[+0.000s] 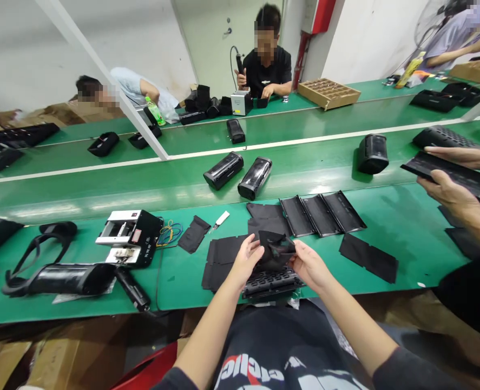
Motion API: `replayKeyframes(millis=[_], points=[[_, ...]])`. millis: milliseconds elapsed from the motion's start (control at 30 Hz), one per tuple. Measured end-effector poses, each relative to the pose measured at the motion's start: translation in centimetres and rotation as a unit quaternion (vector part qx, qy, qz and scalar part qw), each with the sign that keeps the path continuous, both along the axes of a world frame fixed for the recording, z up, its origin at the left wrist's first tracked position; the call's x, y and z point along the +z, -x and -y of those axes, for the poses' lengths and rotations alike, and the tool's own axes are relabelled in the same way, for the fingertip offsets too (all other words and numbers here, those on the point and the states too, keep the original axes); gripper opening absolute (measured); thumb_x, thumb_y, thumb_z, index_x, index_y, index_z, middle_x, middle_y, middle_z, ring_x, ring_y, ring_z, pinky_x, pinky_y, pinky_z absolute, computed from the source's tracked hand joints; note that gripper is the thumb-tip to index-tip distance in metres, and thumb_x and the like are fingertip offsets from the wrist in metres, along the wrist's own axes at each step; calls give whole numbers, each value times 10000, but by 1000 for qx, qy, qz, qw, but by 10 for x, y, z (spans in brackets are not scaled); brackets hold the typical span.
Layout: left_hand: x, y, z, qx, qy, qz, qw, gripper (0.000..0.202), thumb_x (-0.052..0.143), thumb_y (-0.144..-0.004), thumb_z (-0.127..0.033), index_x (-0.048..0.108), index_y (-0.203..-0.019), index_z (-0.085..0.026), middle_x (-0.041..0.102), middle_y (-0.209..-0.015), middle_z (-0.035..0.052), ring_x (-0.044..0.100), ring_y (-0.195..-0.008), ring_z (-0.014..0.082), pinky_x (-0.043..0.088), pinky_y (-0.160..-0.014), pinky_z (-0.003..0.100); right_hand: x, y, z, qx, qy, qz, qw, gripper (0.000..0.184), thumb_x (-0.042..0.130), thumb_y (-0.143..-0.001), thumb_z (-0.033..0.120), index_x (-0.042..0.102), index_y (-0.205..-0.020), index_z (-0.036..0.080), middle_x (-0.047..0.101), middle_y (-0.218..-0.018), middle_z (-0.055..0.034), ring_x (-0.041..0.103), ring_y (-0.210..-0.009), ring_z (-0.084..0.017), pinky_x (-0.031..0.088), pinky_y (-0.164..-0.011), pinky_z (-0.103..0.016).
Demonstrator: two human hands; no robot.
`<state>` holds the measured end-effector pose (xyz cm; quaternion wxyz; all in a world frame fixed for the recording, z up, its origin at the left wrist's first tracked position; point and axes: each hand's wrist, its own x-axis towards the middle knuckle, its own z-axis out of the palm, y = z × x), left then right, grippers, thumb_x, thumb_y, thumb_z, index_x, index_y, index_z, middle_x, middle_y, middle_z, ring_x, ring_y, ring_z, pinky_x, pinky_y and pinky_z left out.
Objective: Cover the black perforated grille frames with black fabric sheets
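Between my two hands hangs a thin, creased black cloth-like sheet [275,250]. My left hand [248,259] pinches its left side, with the fingertips partly behind the sheet. On the other side, my right hand [308,264] is closed on the right edge with thumb and fingers. A black perforated grille panel [274,283] lies below the sheet near the table's front edge, partly covered by it. Flat black sheets [219,262] are stacked to the left of the grille. Behind it, several black tray-like panels [319,214] lie side by side.
An electric screw feeder [129,238] and a black power screwdriver [132,287] are at left, beside a strapped black speaker-like case [67,279]. Black housings [255,177] rest on the green conveyor [175,184]. A co-worker's hands [453,189] hold a panel at right. More people sit opposite.
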<state>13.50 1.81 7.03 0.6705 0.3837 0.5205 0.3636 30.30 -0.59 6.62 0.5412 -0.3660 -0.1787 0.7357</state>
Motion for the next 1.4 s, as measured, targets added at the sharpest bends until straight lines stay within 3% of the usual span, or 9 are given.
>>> replayKeyframes(millis=[167,367,600,700,833,1133,1233,1333,1400], points=[[3,-3,9,-23,-142,-118,982,690,647,-605,-349,369,-1217,-193,460,-1188,126,439,-1086,221,338,-906,370,-3,-1,3,61,-53,99,992,241,570,-714,388,446,-667,187,476,-622,41,436,-572,-85,357,-578,-214],[5,6,5,-57,-244,-297,921,248,430,-763,-256,628,-901,-200,616,-959,51,543,-919,160,391,-849,312,-13,-4,5,89,-99,217,967,268,526,-735,417,422,-655,183,382,-587,49,383,-548,-82,335,-560,-213],[-9,23,-12,-10,-153,-226,962,205,500,-699,-275,661,-769,-168,666,-828,40,586,-812,183,426,-789,312,-29,-5,8,-2,-16,168,986,283,555,-694,454,441,-689,196,492,-603,35,476,-568,-106,400,-598,-244],[-23,31,-18,89,-47,-121,988,191,537,-667,-301,632,-719,-144,654,-717,39,595,-682,170,464,-691,315,-37,-14,8,-72,11,133,988,275,574,-678,450,472,-721,198,572,-674,10,538,-635,-128,423,-627,-261],[-46,46,-33,219,78,-13,972,124,536,-667,-220,561,-757,-139,627,-694,33,582,-561,117,479,-626,285,-47,-40,7,-159,37,114,980,283,618,-635,441,505,-727,198,613,-681,-4,586,-685,-153,447,-668,-293],[-82,53,-31,216,96,-194,952,357,543,-678,-139,452,-1022,-118,575,-930,145,601,-808,226,458,-724,384,-51,-89,13,-220,-2,215,952,297,619,-626,459,492,-713,204,602,-704,-5,585,-681,-151,463,-663,-306],[-75,54,-23,155,26,-382,911,668,625,-569,-85,359,-1181,-106,484,-1081,197,474,-1031,314,369,-844,454,-42,-87,17,-160,-46,277,946,259,582,-675,443,488,-708,204,550,-659,20,534,-586,-112,450,-588,-259],[-60,50,-16,97,-83,-571,811,777,604,-612,-170,217,-1277,-61,371,-1174,239,343,-1135,349,315,-878,493,-26,-77,18,-83,-70,312,944,251,538,-719,434,478,-697,191,481,-592,37,450,-463,-72,382,-453,-204],[-48,43,-12,91,-141,-568,806,733,554,-670,-246,200,-1288,-67,316,-1221,230,276,-1181,334,287,-906,491,-11,-67,17,-50,-76,302,949,260,531,-726,432,453,-673,189,422,-523,56,376,-385,-50,304,-376,-182]])
